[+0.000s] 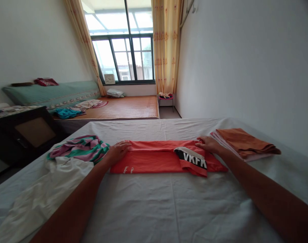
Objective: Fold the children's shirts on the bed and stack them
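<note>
On the pale sheet-covered surface point(149, 206), a crumpled white garment point(42, 195) sprawls left, the left forearm point(85, 189) blocking part; a folded orange-red shirt point(149, 162) lies centre; rust-orange folded cloth point(245, 140) right; pink-green striped cloth point(80, 148) left. Left hand point(118, 150) rests flattish on the shirt; right hand point(209, 144) apparently pinches its far edge.

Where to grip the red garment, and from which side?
I'd take the red garment by its far edge near both ends, from left and right: it lies as a flat strip, left hand and right hand touching there. The lettered flap overhangs the near edge, perhaps a poorer hold.
</note>
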Motion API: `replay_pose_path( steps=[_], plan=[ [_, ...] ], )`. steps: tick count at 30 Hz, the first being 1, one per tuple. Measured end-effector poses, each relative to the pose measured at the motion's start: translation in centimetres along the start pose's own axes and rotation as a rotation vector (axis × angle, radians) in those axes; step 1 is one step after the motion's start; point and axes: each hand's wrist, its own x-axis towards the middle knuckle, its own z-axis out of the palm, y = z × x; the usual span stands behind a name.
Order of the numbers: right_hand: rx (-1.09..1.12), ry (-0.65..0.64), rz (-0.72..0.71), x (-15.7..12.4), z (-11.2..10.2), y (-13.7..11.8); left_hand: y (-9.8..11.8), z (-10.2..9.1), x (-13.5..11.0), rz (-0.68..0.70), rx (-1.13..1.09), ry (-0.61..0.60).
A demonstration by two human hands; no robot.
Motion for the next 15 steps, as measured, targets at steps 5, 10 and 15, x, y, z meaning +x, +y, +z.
replay_pose_path(
  steps=[5, 10, 15],
  plan=[
    [-0.073, 0.015, -0.006, 1.0, 0.2, 1.3, -0.8, 1.2, -0.6, -0.022, 0.099, -0.129],
    [-0.097, 0.072, -0.149, -1.0, -2.1, -0.1, 0.9, 0.0, -0.1, 0.005, 0.142, -0.030],
    [0.169, -0.449, -0.412, -6.0, -5.2, -3.4, 9.4, -1.1, 2.0, 0.377, -0.120, -0.022]
  ],
)
